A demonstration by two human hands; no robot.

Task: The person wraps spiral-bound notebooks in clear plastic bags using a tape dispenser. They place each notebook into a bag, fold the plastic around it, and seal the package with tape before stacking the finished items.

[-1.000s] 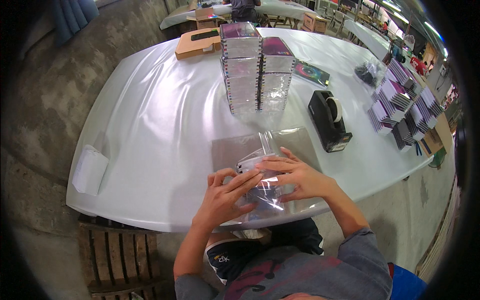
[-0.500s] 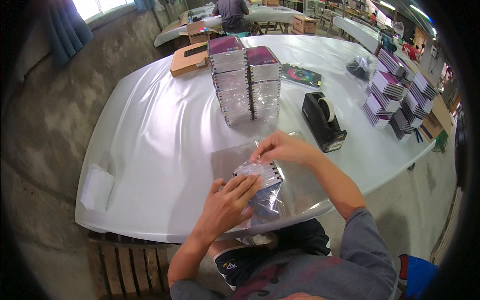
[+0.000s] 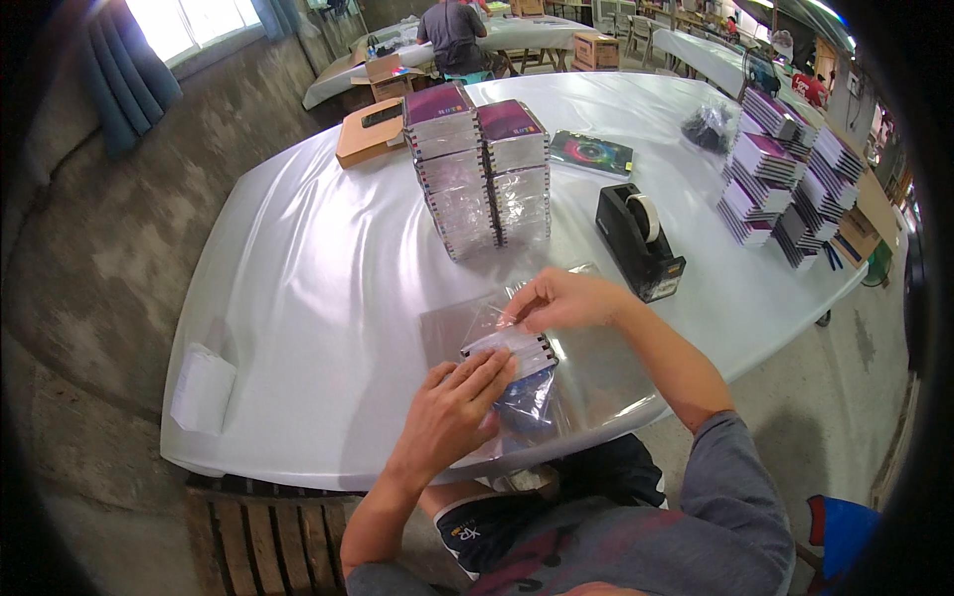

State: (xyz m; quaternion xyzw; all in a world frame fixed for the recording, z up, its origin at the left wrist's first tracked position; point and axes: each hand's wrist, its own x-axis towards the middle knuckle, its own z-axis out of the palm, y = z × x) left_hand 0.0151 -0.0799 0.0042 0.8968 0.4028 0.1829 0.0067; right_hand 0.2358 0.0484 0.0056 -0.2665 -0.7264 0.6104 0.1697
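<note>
On the near part of the table, a small stack of booklets (image 3: 530,360) with black-marked edges and a blue lower part is partly covered by clear plastic film (image 3: 457,323). My left hand (image 3: 459,399) lies on top of the stack, fingers stretched out and pressing the film against it. My right hand (image 3: 564,301) is closed in a pinch at the stack's far side, holding a raised corner of the film. The fingertips hide part of that fold.
Tall wrapped stacks (image 3: 467,179) stand beyond my hands. A black tape dispenser (image 3: 641,243) is to their right, near a dark printed packet (image 3: 593,153). More booklet piles (image 3: 765,174) are at the far right. A white block (image 3: 204,390) lies at left; a cardboard box (image 3: 366,139) sits behind.
My right hand has shifted slightly, still pinching the film, which now lies flatter over the stack. My left hand stays pressed on top. The view has tilted a little.
</note>
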